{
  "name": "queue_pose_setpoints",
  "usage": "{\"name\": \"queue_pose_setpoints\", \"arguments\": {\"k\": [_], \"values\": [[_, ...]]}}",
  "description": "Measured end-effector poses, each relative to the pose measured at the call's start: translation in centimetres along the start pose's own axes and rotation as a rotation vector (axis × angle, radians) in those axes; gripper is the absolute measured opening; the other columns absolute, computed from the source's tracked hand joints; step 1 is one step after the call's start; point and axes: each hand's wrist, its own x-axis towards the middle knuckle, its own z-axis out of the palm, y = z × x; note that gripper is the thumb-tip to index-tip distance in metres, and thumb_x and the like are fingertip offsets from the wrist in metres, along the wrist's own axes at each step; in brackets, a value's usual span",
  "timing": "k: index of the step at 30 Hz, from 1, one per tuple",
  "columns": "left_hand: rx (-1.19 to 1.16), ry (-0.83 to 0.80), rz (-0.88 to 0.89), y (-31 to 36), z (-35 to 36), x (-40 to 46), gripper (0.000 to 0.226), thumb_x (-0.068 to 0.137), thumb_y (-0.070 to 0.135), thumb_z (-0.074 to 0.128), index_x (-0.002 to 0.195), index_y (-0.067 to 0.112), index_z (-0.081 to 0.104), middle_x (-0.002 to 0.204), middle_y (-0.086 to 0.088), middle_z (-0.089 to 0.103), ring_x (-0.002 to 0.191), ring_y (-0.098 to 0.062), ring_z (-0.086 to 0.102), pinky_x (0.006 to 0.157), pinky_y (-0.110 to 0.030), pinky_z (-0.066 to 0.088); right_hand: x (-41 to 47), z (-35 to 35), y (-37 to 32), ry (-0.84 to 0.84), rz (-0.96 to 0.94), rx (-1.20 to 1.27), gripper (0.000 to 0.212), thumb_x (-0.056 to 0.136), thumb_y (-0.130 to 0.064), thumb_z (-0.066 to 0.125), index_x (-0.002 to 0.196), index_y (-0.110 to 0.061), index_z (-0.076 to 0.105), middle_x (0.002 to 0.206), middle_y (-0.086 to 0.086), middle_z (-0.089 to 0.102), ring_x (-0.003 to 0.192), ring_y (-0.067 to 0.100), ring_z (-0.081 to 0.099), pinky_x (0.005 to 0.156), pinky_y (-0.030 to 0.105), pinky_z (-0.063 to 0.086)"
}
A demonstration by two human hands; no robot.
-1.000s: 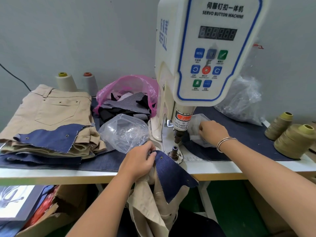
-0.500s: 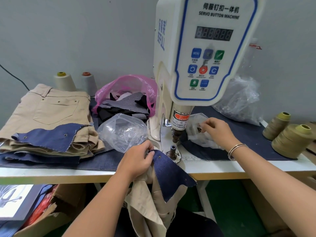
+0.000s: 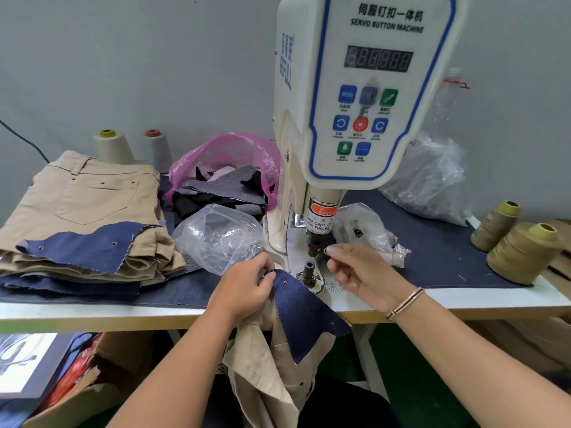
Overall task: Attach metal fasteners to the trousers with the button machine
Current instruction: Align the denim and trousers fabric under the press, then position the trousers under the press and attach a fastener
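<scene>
The white servo button machine (image 3: 364, 103) stands on the table, its punch (image 3: 313, 242) above the lower die (image 3: 309, 268). My left hand (image 3: 244, 288) grips beige trousers (image 3: 262, 366) at the table's front edge, just left of the die. Their blue denim lining (image 3: 302, 307) is turned up and carries a small rivet. My right hand (image 3: 361, 273) hovers just right of the die, thumb and forefinger pinched on a small dark metal fastener (image 3: 327, 250). A clear bag of fasteners (image 3: 361, 227) lies behind that hand.
A stack of beige trousers (image 3: 83, 199) fills the left of the table. A clear bag (image 3: 219, 236) and a pink bag of fabric scraps (image 3: 228, 159) sit beside the machine. Thread cones (image 3: 522, 251) stand at the right, and a cardboard box (image 3: 77, 390) sits under the table.
My right hand has come out of the fastener bag and moved forward and left toward the die. My left hand keeps its grip on the trousers.
</scene>
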Motion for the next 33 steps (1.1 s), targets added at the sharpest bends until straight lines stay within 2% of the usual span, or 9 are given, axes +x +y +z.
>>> {"name": "queue_pose_setpoints", "arguments": {"k": [9,11,14,17,19,21,23,28,33], "values": [[0.000,0.007,0.006,0.1,-0.1,0.0,0.014,0.089,0.021,0.056,0.081,0.028,0.047,0.071,0.010,0.056,0.074,-0.015,0.052,0.069,-0.036,0.043,-0.8,2.4,1.2,-0.082,0.203,0.406,0.008,0.079,-0.014,0.061,0.080,-0.007,0.058,0.053,0.006,0.056,0.032,0.006,0.045,0.027,0.013,0.030],[0.002,0.004,0.003,0.1,0.0,0.0,0.014,0.089,0.021,0.056,0.081,0.028,0.047,0.071,0.010,0.056,0.074,-0.015,0.052,0.069,-0.036,0.043,-0.7,2.3,1.4,-0.059,0.194,0.400,0.008,0.084,-0.013,0.059,0.078,-0.007,0.059,0.053,0.005,0.056,0.033,0.007,0.045,0.028,0.013,0.031],[-0.007,-0.001,0.001,0.1,-0.1,0.0,0.015,0.089,0.021,0.055,0.081,0.029,0.047,0.071,0.009,0.056,0.075,-0.015,0.052,0.069,-0.036,0.043,-0.3,0.7,1.7,0.130,0.007,0.067,0.011,0.093,-0.013,0.056,0.084,-0.007,0.060,0.055,0.004,0.059,0.040,0.008,0.048,0.036,0.015,0.036],[-0.001,0.001,-0.001,0.2,-0.1,0.0,0.012,0.090,0.022,0.055,0.082,0.029,0.048,0.073,0.009,0.058,0.076,-0.015,0.053,0.069,-0.036,0.044,0.2,-2.2,1.7,0.383,-0.237,-0.560,0.009,0.093,-0.017,0.057,0.094,-0.011,0.063,0.057,-0.001,0.061,0.042,0.004,0.050,0.041,0.014,0.038],[0.000,0.001,-0.002,0.1,0.0,0.1,0.009,0.090,0.022,0.055,0.084,0.027,0.050,0.074,0.008,0.059,0.077,-0.016,0.054,0.070,-0.037,0.045,0.7,-3.9,2.1,0.431,-0.358,-1.118,0.009,0.093,-0.022,0.057,0.093,-0.016,0.063,0.064,-0.003,0.061,0.052,0.004,0.052,0.050,0.013,0.036],[-0.003,0.002,-0.002,0.1,0.0,0.0,0.009,0.090,0.022,0.055,0.084,0.026,0.050,0.074,0.007,0.059,0.077,-0.016,0.054,0.071,-0.038,0.046,1.1,-4.7,2.8,0.401,-0.408,-1.470,0.013,0.094,-0.026,0.054,0.097,-0.018,0.064,0.073,-0.004,0.061,0.064,0.007,0.049,0.057,0.017,0.032],[-0.004,0.003,-0.001,0.2,-0.1,0.0,0.011,0.089,0.021,0.055,0.083,0.027,0.049,0.073,0.008,0.058,0.076,-0.016,0.053,0.071,-0.038,0.046,1.4,-4.9,3.2,0.402,-0.430,-1.488,0.014,0.094,-0.028,0.054,0.098,-0.020,0.064,0.073,-0.007,0.060,0.066,0.006,0.047,0.055,0.017,0.029],[-0.001,0.003,0.000,0.2,-0.1,0.0,0.012,0.090,0.021,0.056,0.083,0.028,0.049,0.075,0.008,0.058,0.077,-0.017,0.053,0.071,-0.038,0.046,2.0,-5.2,2.7,0.450,-0.274,-1.137,0.013,0.089,-0.026,0.060,0.077,-0.030,0.062,0.050,-0.012,0.049,0.052,0.000,0.045,0.047,0.013,0.026],[-0.004,0.000,0.002,0.1,-0.1,0.0,0.009,0.090,0.021,0.056,0.084,0.025,0.050,0.075,0.008,0.058,0.077,-0.017,0.053,0.071,-0.036,0.044,2.5,-5.0,3.2,0.496,-0.317,-1.186,0.008,0.090,-0.023,0.060,0.089,-0.021,0.068,0.058,-0.017,0.047,0.061,0.003,0.046,0.065,0.024,0.036]]}}
